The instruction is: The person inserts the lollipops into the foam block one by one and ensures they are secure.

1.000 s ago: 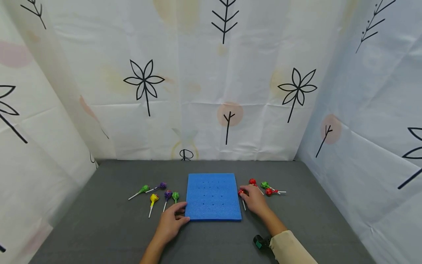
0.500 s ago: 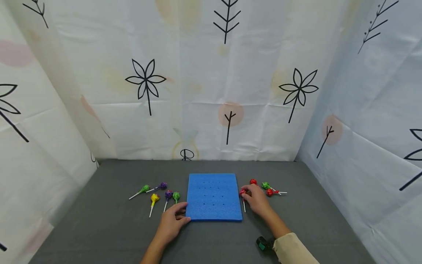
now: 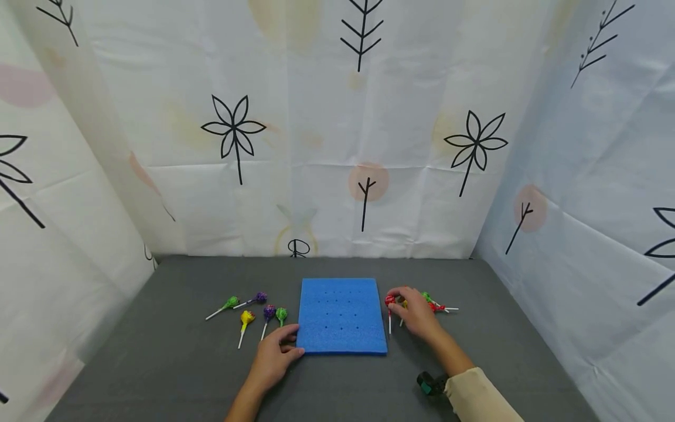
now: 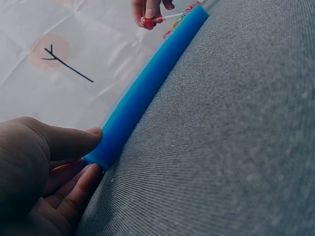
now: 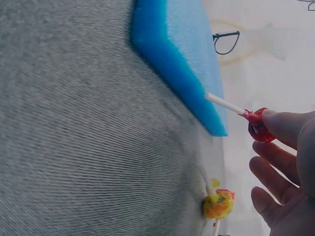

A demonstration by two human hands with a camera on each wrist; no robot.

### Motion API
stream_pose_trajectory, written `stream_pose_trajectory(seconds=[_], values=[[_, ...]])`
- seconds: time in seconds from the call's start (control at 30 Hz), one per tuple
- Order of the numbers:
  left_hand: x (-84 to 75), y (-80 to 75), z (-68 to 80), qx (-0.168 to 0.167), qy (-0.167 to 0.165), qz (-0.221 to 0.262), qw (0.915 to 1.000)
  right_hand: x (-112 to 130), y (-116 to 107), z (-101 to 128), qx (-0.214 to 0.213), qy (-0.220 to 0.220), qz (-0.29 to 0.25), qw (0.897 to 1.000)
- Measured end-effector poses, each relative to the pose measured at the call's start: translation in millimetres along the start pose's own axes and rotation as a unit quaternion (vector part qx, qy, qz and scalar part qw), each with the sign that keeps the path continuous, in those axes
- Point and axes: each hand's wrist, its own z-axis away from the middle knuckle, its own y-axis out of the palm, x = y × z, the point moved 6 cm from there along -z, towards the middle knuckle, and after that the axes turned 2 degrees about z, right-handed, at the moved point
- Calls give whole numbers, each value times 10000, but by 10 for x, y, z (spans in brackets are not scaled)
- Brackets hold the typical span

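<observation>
A blue foam board [image 3: 341, 316] with rows of small holes lies flat on the grey table. My left hand [image 3: 271, 357] holds its near left corner, thumb and fingers on either side of the corner in the left wrist view. Just beyond the board's right edge, my right hand [image 3: 416, 313] pinches a red lollipop [image 5: 261, 125] by its wrapped head. In the head view the stick points down toward me. Beneath that hand lies a yellow lollipop [image 5: 218, 205], and red and green lollipops [image 3: 426, 296] beside it are partly hidden by the hand.
Left of the board lie a green lollipop [image 3: 232, 302], a purple one [image 3: 261, 297], a yellow one [image 3: 246, 317], plus another purple [image 3: 269, 311] and green [image 3: 282, 315] near my left hand. A patterned white cloth [image 3: 316, 146] encloses the table's back and sides.
My right hand has lifted the red lollipop and shifted slightly right and away from me; the yellow lollipop now shows under it. The left hand and board stay in place.
</observation>
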Motion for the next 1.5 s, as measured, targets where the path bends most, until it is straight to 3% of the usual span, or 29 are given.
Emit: stream_pose_trajectory(seconds=[0.43,0.97,1.5], values=[[2,-5,19,-69,70,-57,9999,86,-42,-48,106,-37,-367,9993],[13,-6,15,-26,63,-189,9998,233,-63,-233,-355,-521,-474,9969],[-5,-2,5,8,141,-245,9996,274,-3,-405,-569,-315,-646,9958]])
